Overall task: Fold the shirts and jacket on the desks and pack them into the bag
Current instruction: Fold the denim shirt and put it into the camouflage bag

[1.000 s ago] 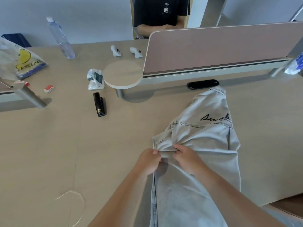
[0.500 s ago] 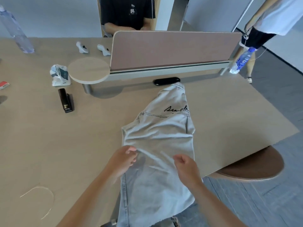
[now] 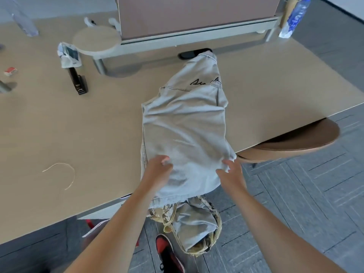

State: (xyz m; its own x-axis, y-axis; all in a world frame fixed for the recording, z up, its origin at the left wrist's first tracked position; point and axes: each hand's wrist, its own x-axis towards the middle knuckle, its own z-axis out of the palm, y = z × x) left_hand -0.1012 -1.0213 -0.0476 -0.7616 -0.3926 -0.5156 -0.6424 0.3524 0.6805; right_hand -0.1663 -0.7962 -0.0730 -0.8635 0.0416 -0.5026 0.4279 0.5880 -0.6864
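Across the middle of the frame runs a pale wood-grain desk [image 3: 59, 125], smooth and matte, above a floor of grey carpet tiles [image 3: 315, 194]; a mauve divider panel [image 3: 197, 14] stands at its far edge in the upper centre. The light denim jacket [image 3: 183, 119] lies rumpled lengthwise on the desk, black script near its far end, its near hem hanging over the desk edge. The left hand [image 3: 157, 170] has its fingers curled into the cloth at the jacket's left side, gripping it. The right hand [image 3: 232, 174] pinches a bunched corner on the right. Below, at bottom centre, a soft camouflage bag [image 3: 208, 239] sits open with pale cloth inside.
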